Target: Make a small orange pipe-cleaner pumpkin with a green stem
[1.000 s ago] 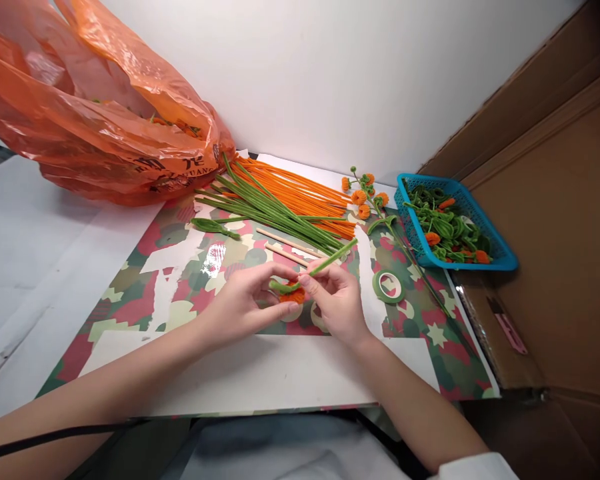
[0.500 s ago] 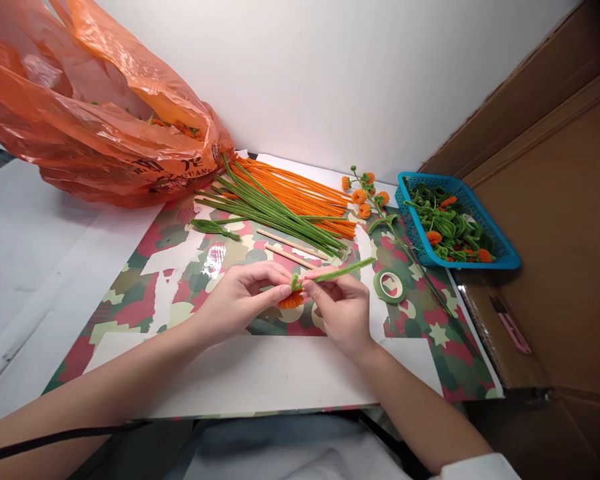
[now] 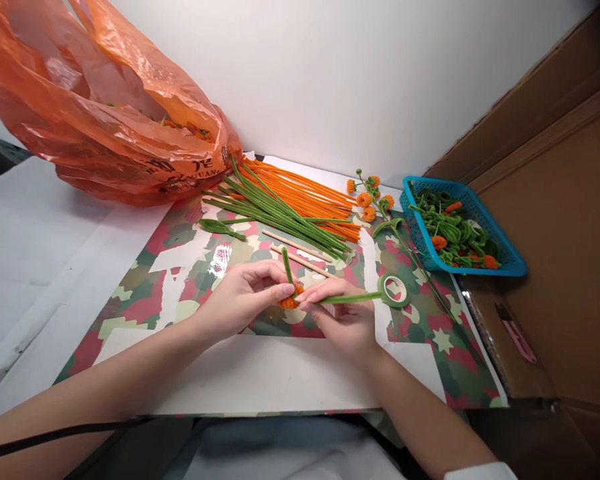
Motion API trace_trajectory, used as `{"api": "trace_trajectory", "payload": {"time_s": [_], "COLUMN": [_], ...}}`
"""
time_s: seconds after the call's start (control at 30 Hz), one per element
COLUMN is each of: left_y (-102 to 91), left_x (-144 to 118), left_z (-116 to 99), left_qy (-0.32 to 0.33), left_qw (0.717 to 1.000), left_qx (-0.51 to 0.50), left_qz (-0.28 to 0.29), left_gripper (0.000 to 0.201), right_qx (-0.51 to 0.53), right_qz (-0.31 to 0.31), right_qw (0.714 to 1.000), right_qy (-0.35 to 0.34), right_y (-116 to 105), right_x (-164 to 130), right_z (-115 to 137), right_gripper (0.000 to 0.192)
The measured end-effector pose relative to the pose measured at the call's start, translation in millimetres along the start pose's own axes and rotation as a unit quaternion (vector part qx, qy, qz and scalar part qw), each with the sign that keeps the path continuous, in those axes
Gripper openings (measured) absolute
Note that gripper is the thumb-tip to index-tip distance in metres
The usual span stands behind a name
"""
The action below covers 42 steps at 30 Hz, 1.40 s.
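Observation:
My left hand (image 3: 243,298) pinches a small orange pipe-cleaner flower (image 3: 288,303) between thumb and fingertips. A green pipe cleaner (image 3: 350,299) meets the flower; one short end stands up above my left thumb, the other runs right past my right hand. Close beside, my right hand (image 3: 345,317) is closed with its fingertips on the green pipe cleaner against the flower. Fingers partly cover the spot where green and orange join. The roll of green tape (image 3: 395,290) lies just right of the pipe cleaner's long end.
Behind my hands lie two wooden sticks (image 3: 300,260), green pipe cleaners (image 3: 290,223) and orange pipe cleaners (image 3: 300,187). A finished flower stem (image 3: 405,243) lies right, beside a blue basket (image 3: 480,270) of green and orange pieces. An orange plastic bag (image 3: 130,147) stands back left; a pink cutter (image 3: 519,340) lies right.
The green pipe cleaner's long end has swung down to point level right, and its short end now stands taller. My right hand has turned and lowered slightly. The view has shifted a little.

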<state>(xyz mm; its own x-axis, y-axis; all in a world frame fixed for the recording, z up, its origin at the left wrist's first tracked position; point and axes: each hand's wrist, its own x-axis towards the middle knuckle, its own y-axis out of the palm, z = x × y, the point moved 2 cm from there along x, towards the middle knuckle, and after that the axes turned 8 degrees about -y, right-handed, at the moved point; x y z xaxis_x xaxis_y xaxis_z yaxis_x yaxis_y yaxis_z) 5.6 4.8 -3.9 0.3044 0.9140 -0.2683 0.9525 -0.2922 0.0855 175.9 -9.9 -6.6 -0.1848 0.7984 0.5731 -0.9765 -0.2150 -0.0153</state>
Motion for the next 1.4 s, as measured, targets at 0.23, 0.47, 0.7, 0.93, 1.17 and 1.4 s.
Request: {"api": "trace_trajectory", "payload": {"time_s": [0.23,0.47,0.7,0.93,1.17,1.4], "left_y": [2.3,2.8,7.1,6.9,7.8,8.3], "left_x": [-1,-2,-5,-8,-10,-6], "left_z": [-5,-2,-3,-3,-8,-5], "left_qy": [0.022,0.066,0.106,0.139,0.155,0.14], "left_qw": [0.999,0.997,0.991,0.986,0.986,0.985], "left_qx": [0.028,0.007,0.038,0.038,0.042,0.022], "left_qz": [0.034,-0.05,-0.074,-0.082,-0.05,-0.098], "left_gripper": [0.023,0.018,0.018,0.014,0.011,0.015], "right_qx": [-0.093,-0.094,-0.187,-0.29,-0.285,-0.241], "right_qz": [0.085,-0.101,-0.05,0.023,0.006,-0.04], "right_qw": [0.992,0.99,0.973,0.939,0.944,0.965], "right_qy": [0.02,0.017,-0.126,-0.186,-0.167,-0.093], "right_y": [-6,9,11,11,7,9], "right_x": [3,-9,-5,-6,-3,-1], "right_z": [1,-6,2,7,7,5], "right_gripper": [0.011,0.03,0.024,0.033,0.03,0.019]}}
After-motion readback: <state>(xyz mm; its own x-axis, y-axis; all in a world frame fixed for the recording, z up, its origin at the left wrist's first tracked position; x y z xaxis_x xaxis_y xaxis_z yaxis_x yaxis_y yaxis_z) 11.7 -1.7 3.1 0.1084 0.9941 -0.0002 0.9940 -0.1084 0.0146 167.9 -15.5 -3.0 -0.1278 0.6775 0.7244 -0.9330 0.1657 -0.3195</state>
